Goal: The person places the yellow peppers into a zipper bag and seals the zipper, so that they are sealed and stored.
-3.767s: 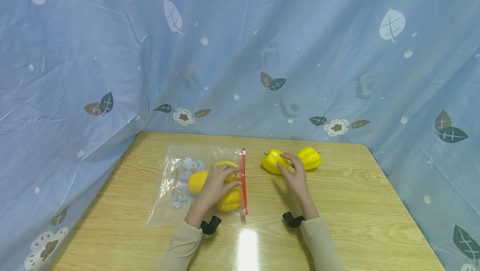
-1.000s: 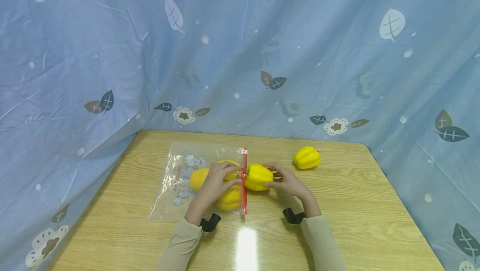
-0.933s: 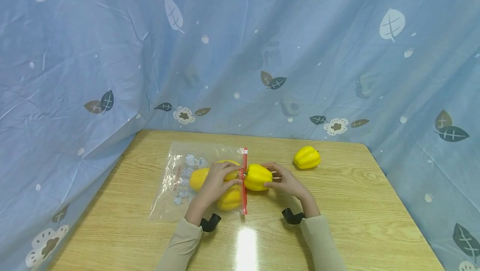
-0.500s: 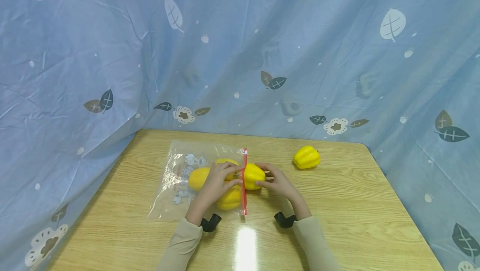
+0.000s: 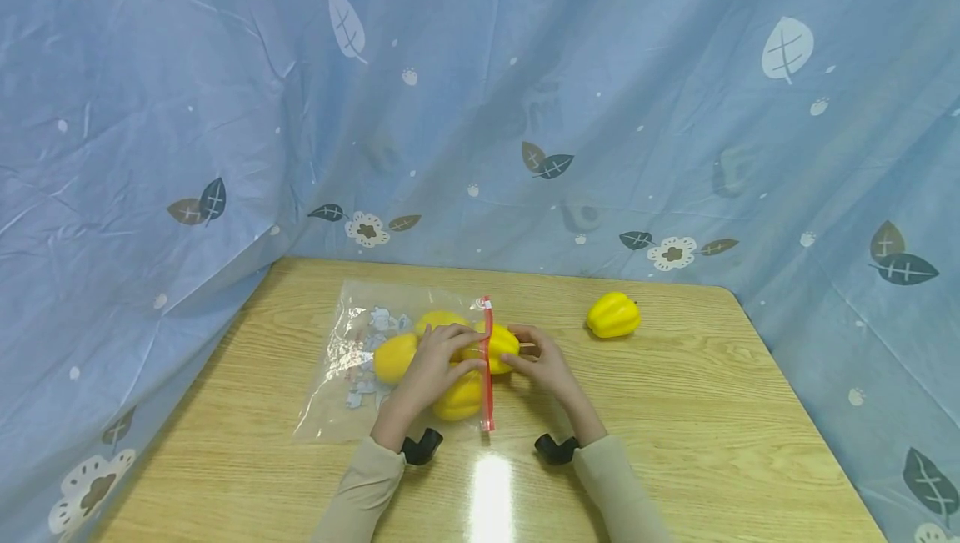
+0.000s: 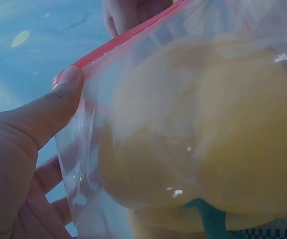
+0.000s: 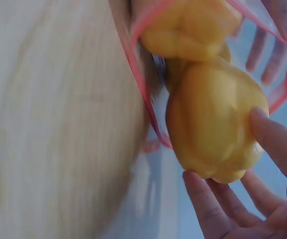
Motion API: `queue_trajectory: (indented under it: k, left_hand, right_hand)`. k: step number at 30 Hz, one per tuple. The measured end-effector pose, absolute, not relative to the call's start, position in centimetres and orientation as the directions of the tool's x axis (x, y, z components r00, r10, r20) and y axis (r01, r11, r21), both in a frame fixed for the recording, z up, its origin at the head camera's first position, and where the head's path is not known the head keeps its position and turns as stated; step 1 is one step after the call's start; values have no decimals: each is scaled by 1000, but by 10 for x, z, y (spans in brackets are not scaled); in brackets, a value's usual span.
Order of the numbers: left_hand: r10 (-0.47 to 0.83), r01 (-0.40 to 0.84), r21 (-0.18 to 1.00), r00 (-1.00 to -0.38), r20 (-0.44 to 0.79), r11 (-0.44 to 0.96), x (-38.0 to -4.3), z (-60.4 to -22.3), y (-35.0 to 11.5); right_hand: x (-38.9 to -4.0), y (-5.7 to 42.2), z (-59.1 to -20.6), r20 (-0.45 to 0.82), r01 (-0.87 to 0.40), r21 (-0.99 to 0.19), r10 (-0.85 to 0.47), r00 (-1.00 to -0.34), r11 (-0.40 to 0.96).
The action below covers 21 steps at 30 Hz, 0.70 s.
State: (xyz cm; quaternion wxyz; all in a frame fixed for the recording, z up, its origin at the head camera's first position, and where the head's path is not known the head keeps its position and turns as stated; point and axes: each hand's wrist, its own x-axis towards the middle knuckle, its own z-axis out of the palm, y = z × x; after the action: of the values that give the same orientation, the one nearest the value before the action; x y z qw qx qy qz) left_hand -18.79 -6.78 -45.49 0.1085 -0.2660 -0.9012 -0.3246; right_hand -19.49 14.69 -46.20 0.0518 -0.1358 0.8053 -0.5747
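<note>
Your right hand (image 5: 546, 365) has its thumb and fingertips clamped round the lobed end of a yellow pepper (image 5: 506, 351). That pepper is smooth and softly shiny, its plump lobes parted by shallow grooves; it lies across the red zip edge (image 5: 489, 403), partly inside the mouth of a clear plastic bag (image 5: 330, 414). Your left hand (image 5: 432, 365) pinches the bag at that edge. Inside, paler through the film, are three more peppers (image 5: 393, 359). Another pepper (image 5: 613, 315) rests well apart on the wooden table (image 5: 720, 418).

Hands (image 5: 437, 364) at red-rimmed bag (image 5: 488, 406), yellow peppers (image 5: 613, 315)
</note>
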Motion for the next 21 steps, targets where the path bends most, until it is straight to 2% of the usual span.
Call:
queue_trajectory:
  k: [3,11,21]
  left_hand:
    - [407,544,531,-839,362,649,-188,-455,-68]
    - [408,540,522,-842,353,661,-188,-454,-69]
    - [416,547,515,-837,356,660,-187,-454,-68]
  right_hand:
    - [-195,143,-465,43,-113,-958,-256,-966,265]
    - [-195,141,-469,49,-107,-979,-310,-949,175]
    - [-196,138,-473,81,-164,-960,-335,-939,227]
